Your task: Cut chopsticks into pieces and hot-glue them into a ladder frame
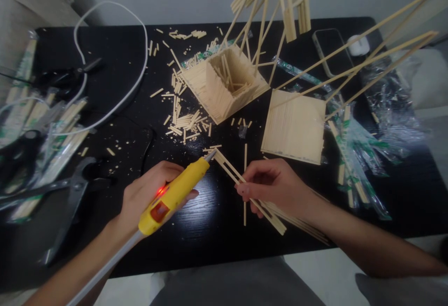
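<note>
My left hand (150,187) is closed around a yellow hot glue gun (187,184) with a red light glowing on its side. Its metal nozzle meets or nearly meets the far end of a narrow frame of wooden chopsticks (227,167). That frame is pinched between the thumb and fingers of my right hand (275,184), slanting toward me. A single chopstick (245,156) lies upright in view beneath it on the black table (199,254). More loose chopsticks (301,222) lie under my right wrist.
Behind my hands stand a chopstick box on a base (227,86) and a square panel with tall legs (296,126). Cut stick pieces (189,121) are scattered left of them. Pliers (75,184), a white cable (145,39), wrapped chopsticks (360,166) and a phone (332,51) lie around.
</note>
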Demonstrator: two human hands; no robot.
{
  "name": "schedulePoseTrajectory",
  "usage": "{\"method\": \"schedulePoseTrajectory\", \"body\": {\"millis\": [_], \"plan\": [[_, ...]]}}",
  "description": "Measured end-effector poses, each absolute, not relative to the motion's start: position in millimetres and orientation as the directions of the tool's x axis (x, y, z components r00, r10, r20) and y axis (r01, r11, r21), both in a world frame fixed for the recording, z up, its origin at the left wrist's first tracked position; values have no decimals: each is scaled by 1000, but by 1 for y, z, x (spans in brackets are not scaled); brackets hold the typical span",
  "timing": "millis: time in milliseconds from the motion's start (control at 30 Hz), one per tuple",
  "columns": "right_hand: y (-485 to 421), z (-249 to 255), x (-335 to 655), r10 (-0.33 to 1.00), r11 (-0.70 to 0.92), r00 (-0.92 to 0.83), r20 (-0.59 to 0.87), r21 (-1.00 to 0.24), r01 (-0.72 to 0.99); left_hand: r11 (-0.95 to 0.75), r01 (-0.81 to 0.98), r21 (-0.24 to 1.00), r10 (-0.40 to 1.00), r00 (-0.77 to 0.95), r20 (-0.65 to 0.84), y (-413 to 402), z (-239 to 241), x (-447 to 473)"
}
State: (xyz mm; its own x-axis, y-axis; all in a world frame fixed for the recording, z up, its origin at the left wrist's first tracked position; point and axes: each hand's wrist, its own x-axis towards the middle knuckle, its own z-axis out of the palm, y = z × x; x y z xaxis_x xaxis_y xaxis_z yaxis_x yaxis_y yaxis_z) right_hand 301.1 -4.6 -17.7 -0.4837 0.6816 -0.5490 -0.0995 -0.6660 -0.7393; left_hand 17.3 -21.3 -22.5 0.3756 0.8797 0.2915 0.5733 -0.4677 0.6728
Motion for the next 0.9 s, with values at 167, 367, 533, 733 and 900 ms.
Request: {"method": "schedulePoseTrajectory", "body": {"millis": [167,367,533,733,900], "plan": [[-5,-19,302,673,-672,-499,-546,-734,-104,-465,589,661,882,370,291,-21,-22,17],[-5,-19,301,653,-698,-530,-541,-702,-145,-475,556,682,877,367,311,-26,-25,21],[-5,-18,301,640,-715,-550,-537,-678,-170,-490,532,690,865,395,310,-26,-26,22],[-5,-19,302,626,-720,-568,-534,-676,-158,-486,595,641,874,351,337,-24,-26,19],[-5,-18,301,631,-714,-558,-539,-685,-145,-495,589,639,869,351,348,-24,-24,21]]}}
